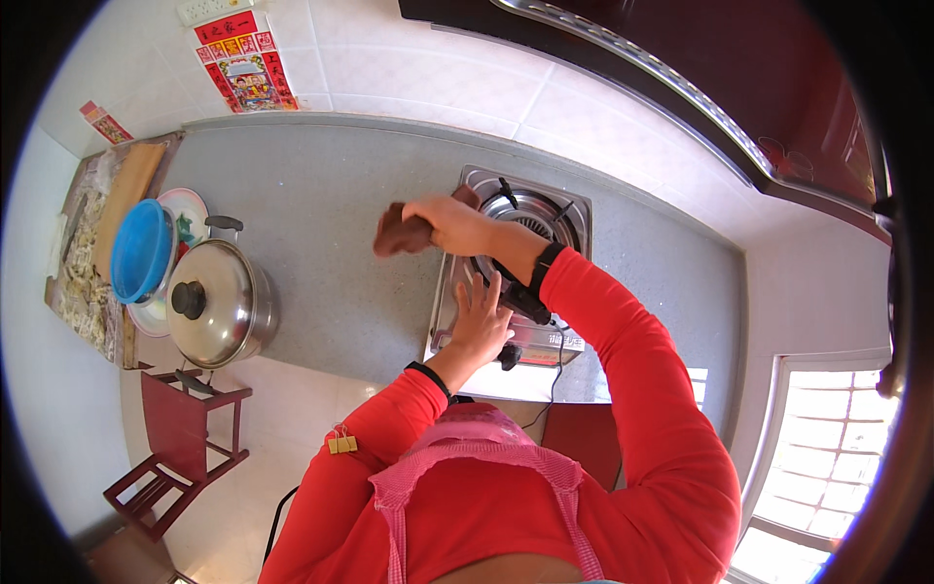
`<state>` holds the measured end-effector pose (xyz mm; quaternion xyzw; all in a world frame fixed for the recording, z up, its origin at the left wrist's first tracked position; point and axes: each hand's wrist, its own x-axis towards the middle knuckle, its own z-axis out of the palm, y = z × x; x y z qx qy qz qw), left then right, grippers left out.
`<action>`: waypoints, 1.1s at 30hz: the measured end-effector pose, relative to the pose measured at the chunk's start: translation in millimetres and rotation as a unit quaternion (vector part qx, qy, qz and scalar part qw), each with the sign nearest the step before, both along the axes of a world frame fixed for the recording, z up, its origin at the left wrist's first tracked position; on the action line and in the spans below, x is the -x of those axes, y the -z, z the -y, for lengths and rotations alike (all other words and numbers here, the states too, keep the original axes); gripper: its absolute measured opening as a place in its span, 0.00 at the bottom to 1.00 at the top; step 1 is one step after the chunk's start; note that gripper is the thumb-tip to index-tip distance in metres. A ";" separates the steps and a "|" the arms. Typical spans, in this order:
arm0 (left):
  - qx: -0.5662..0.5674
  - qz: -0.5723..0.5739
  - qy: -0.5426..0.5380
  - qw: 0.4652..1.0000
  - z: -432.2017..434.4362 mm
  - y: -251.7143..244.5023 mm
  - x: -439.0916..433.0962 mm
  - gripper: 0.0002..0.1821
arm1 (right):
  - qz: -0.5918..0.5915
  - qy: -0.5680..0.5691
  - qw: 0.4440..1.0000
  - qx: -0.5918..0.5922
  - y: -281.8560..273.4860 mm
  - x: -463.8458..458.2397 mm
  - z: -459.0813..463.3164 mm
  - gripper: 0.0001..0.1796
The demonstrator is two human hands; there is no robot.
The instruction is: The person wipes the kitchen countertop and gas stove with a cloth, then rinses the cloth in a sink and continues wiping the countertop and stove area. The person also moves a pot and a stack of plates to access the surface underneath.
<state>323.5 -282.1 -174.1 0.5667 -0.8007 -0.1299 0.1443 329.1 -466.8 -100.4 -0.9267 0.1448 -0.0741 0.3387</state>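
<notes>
My right hand (454, 223) grips a reddish-brown cloth (400, 235) over the left back edge of a stainless steel gas stove (471, 175). Part of the cloth hangs out left of the hand, above the grey countertop, and another bit shows beyond the fingers. With its fingers spread, my left hand (478, 325) rests on the front left part of the stove top and holds nothing. The round burner (536, 219) lies partly behind my right wrist. A black knob (509, 357) is on the stove's front, and a thin cable runs down from beside my right forearm.
At the left of the grey countertop (336, 219) stand a lidded steel pot (215, 303), a blue plastic basket (140, 250), a patterned plate (186, 204) and a wooden board (139, 182). A dark red chair (175, 427) is below left. A dark red cabinet (693, 44) overhangs the upper right.
</notes>
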 end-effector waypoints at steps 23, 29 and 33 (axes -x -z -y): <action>0.010 -0.144 -0.129 0.981 70.7 -21.0 -134.3 0.32 | 0.030 0.356 0.932 0.059 -11.8 159.4 -176.3 0.24; -0.165 0.021 -0.049 0.985 69.1 -24.4 -96.8 0.40 | -0.120 0.465 0.863 0.156 24.7 197.1 -181.3 0.41; -0.127 0.174 0.005 0.977 55.5 -42.3 -85.2 0.42 | -0.231 0.466 0.848 0.104 47.1 209.1 -188.6 0.53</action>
